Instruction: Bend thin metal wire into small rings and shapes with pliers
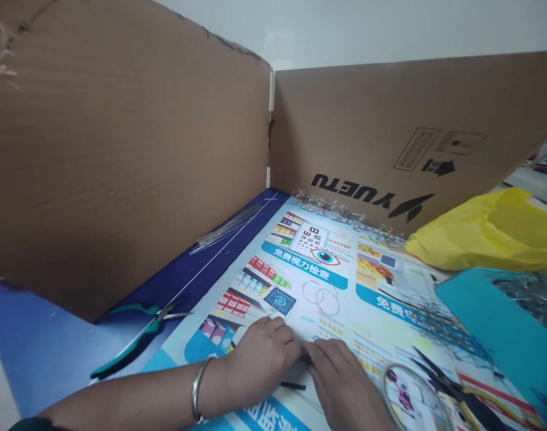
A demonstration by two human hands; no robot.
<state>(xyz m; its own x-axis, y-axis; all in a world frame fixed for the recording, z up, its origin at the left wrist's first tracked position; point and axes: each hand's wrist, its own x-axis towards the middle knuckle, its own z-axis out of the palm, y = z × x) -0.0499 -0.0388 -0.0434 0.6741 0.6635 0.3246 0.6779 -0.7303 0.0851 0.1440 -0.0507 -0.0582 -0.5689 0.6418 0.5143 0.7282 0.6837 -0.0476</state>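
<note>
My left hand is closed, its curled fingers pressed against a small dark piece that sits between both hands. From the other side, the fingers of my right hand pinch the same piece, whose kind is mostly hidden. Just below lies a short black strip on the printed poster sheet. Beyond my hands are thin wire rings, overlapping each other. Beside my right wrist is a round thing with a silver rim. A metal bangle circles my left wrist.
Green-handled pliers lie at left, yellow-and-black-handled pliers at right. Straight wires rest by the cardboard walls. A teal box holds wire scraps; more are scattered nearby. Behind it is yellow material.
</note>
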